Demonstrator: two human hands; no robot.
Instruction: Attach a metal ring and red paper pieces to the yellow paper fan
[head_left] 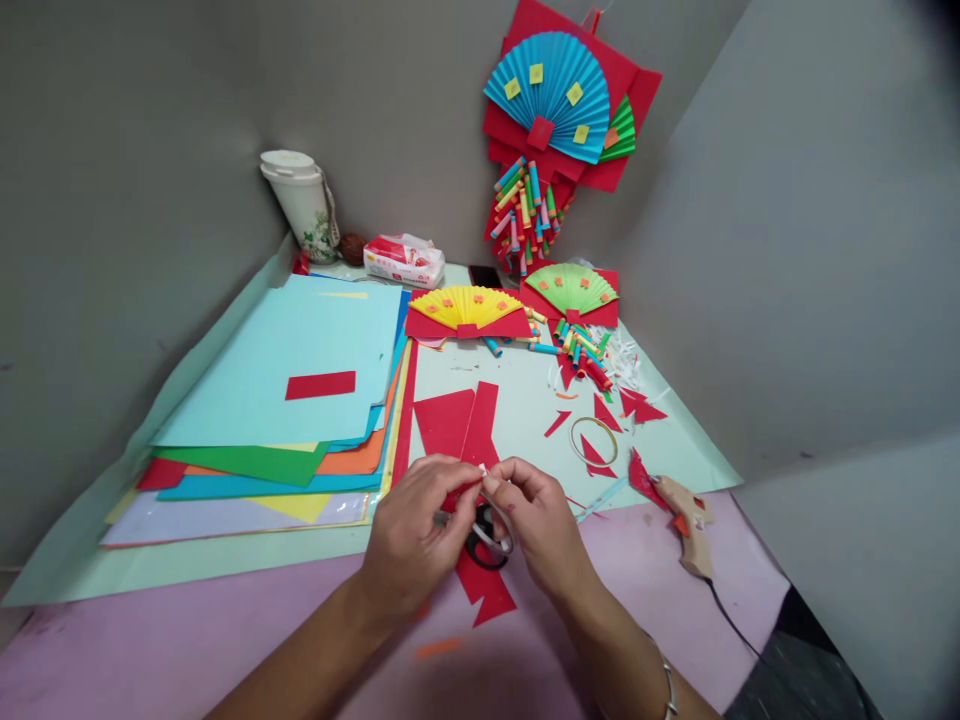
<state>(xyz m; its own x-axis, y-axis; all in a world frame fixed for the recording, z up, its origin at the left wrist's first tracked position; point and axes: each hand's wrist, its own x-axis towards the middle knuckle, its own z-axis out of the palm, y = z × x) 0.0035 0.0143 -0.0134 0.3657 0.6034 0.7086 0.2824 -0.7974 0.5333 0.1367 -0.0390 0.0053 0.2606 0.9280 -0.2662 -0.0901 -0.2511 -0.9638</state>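
Observation:
Both hands meet at the front middle of the table. My left hand [420, 530] is closed in a pinch, thumb against forefinger, at a tiny white end. My right hand [538, 510] pinches the same spot from the other side. Below the fingers, a narrow white ring that looks like a roll of tape [508, 543] hangs by my right hand. Just under it show black loops, apparently scissors handles [480, 550], partly hidden by my hands. Red paper pieces [446, 425] lie beyond and beneath the hands.
Stacked coloured sheets [277, 340] lie left. A hot glue gun [686, 515] and another tape ring [594, 442] are right. Behind stand a yellow paper fan [469, 308], green paper fan [571, 290], tissue pack [405, 262] and cup [300, 205]. A blue fan decoration [551, 90] hangs above.

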